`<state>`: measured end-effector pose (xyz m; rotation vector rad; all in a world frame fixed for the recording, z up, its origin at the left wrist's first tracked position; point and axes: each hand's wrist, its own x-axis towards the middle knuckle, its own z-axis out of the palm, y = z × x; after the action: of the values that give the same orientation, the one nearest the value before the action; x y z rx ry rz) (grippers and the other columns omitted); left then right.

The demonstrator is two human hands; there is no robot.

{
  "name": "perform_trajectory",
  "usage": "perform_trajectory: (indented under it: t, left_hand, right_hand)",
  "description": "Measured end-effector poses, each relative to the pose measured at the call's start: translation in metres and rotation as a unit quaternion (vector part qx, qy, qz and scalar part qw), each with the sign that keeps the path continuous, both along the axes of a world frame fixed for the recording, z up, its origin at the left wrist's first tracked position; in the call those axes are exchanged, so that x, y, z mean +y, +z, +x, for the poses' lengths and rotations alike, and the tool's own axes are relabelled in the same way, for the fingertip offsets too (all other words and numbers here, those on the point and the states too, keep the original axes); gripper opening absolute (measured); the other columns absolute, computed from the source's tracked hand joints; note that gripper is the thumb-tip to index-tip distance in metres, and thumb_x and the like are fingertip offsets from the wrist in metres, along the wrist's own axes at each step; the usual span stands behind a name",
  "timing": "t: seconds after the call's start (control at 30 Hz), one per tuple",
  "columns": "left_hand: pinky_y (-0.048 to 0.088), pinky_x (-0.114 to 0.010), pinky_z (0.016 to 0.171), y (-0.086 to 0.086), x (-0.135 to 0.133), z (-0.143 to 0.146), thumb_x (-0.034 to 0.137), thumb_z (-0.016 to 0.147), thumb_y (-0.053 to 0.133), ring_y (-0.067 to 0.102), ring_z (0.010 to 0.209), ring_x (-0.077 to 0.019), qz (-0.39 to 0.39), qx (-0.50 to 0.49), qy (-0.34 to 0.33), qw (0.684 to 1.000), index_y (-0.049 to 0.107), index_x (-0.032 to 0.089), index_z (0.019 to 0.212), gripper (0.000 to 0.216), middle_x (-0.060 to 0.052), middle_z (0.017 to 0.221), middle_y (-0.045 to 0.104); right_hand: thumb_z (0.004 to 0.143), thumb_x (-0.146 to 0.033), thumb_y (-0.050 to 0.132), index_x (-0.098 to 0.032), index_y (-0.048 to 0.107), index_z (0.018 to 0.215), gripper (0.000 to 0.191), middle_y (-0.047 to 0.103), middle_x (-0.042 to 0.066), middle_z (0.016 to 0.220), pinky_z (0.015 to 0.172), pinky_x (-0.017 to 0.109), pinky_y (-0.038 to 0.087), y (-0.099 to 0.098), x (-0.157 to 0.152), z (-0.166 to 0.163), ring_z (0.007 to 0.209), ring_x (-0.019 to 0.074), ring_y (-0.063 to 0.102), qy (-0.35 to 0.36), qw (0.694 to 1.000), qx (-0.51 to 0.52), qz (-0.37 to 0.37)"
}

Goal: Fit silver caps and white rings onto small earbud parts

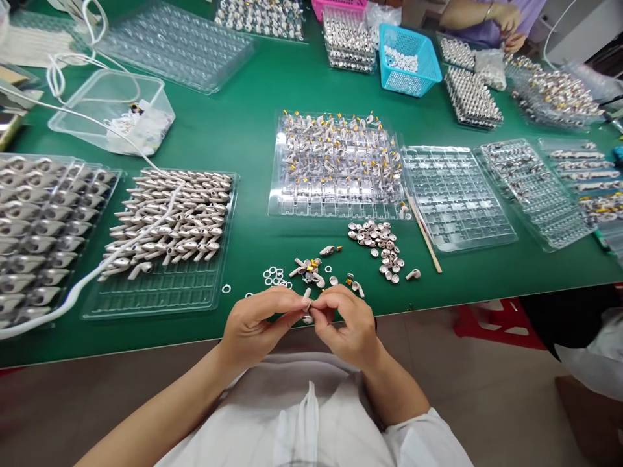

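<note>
Close to the table's front edge, my left hand (263, 321) and my right hand (348, 324) meet fingertip to fingertip. Both pinch a small beige earbud housing (307, 294); its stem points up between the fingers, and a round part shows below. Fingers hide the rest of it. Just beyond lie a small heap of earbud housings (307, 269) with yellow-orange bits and several white rings (275, 277). Round earbud caps (382, 246) form a loose pile to the right. A single earbud stem piece (413, 275) rests beside that pile.
A transparent tray of earbud parts (335, 209) stands ahead, with an unfilled tray (457, 194) and a thin wooden stick (428, 243) to its right. Leftward, a white cable (82, 285) crosses a tray of stems (150, 295). A co-worker's hands (509, 26) work at the far right.
</note>
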<state>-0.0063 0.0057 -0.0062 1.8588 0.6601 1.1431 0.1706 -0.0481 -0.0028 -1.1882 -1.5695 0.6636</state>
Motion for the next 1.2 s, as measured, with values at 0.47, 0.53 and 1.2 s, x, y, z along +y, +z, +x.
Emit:
perform_trajectory:
  t: [0.47,0.53,1.2]
  left_hand:
    - [0.058,-0.024,0.064,0.007,0.002,-0.002,0.007,0.084,0.068,0.070,0.070,-0.0151,-0.035,0.005,-0.024,0.999,0.074,0.020,0.097,0.019,-0.005,0.076,0.074]
    - [0.058,-0.024,0.063,0.006,0.000,-0.003,0.008,0.084,0.068,0.070,0.069,-0.0156,-0.091,-0.006,-0.027,0.995,0.075,0.018,0.094,0.016,-0.006,0.077,0.075]
    - [0.058,-0.021,0.069,0.003,-0.002,-0.005,0.005,0.082,0.066,0.071,0.076,-0.0155,-0.195,0.021,-0.039,0.980,0.077,0.021,0.096,0.024,-0.005,0.083,0.076]
  right_hand:
    - [0.085,-0.014,0.060,-0.022,0.062,0.090,0.009,0.066,0.003,0.078,0.054,0.024,0.054,-0.004,-0.001,-0.004,0.062,0.0120,0.060,-0.020,0.999,0.028,0.012]
    - [0.084,-0.012,0.061,-0.023,0.061,0.096,0.017,0.066,0.003,0.080,0.055,0.024,0.055,-0.008,-0.001,-0.003,0.065,0.0129,0.062,-0.024,0.998,0.006,0.060]
    - [0.084,-0.009,0.061,-0.020,0.057,0.099,0.020,0.066,0.004,0.079,0.059,0.023,0.057,-0.014,0.003,0.000,0.067,0.0128,0.063,-0.025,0.984,-0.079,0.156]
